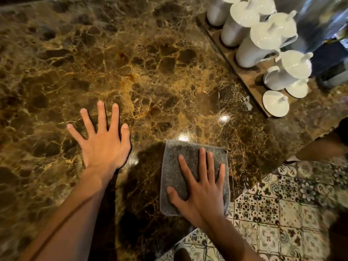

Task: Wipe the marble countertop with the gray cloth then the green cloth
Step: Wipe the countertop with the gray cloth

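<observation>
The brown marble countertop point(143, 68) fills most of the view. A folded gray cloth point(173, 170) lies flat on it near the front edge. My right hand point(201, 187) presses down on the cloth with fingers spread, palm on its lower right part. My left hand point(102, 140) rests flat on the bare marble to the left of the cloth, fingers apart and holding nothing. No green cloth is in view.
A wooden tray point(243, 76) with several white lidded jars point(261, 44) stands at the back right of the counter. The counter's angled edge runs at the lower right, with patterned floor tiles point(278, 213) below. Another person's arm point(320, 146) reaches in at the right.
</observation>
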A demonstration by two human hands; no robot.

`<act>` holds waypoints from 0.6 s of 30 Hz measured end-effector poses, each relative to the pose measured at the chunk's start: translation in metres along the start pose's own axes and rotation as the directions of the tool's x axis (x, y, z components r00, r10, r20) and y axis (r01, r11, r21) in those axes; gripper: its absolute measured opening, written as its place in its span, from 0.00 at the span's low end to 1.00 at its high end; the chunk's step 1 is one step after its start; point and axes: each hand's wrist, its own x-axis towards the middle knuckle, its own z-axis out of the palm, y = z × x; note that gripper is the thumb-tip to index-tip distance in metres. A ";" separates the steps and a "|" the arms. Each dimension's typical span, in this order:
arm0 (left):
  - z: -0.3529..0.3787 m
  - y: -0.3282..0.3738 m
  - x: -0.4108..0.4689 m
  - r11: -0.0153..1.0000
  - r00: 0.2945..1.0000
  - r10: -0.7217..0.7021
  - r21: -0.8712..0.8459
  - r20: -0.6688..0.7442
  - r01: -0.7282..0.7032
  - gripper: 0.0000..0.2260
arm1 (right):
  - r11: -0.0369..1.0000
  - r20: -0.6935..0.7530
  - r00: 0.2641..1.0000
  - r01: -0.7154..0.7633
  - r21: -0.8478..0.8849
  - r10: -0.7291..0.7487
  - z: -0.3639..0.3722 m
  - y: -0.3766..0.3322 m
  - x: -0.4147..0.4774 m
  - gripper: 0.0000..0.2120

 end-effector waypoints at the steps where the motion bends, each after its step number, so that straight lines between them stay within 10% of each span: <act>1: 0.000 0.000 0.000 1.000 1.000 -0.002 0.001 -0.001 0.002 0.29 | 1.000 0.000 1.000 -0.002 0.008 0.002 0.000 0.000 0.001 0.41; 18: 0.003 0.000 0.002 1.000 1.000 -0.009 0.009 -0.017 0.009 0.28 | 0.990 0.035 0.994 -0.110 0.083 0.108 -0.094 0.040 0.309 0.42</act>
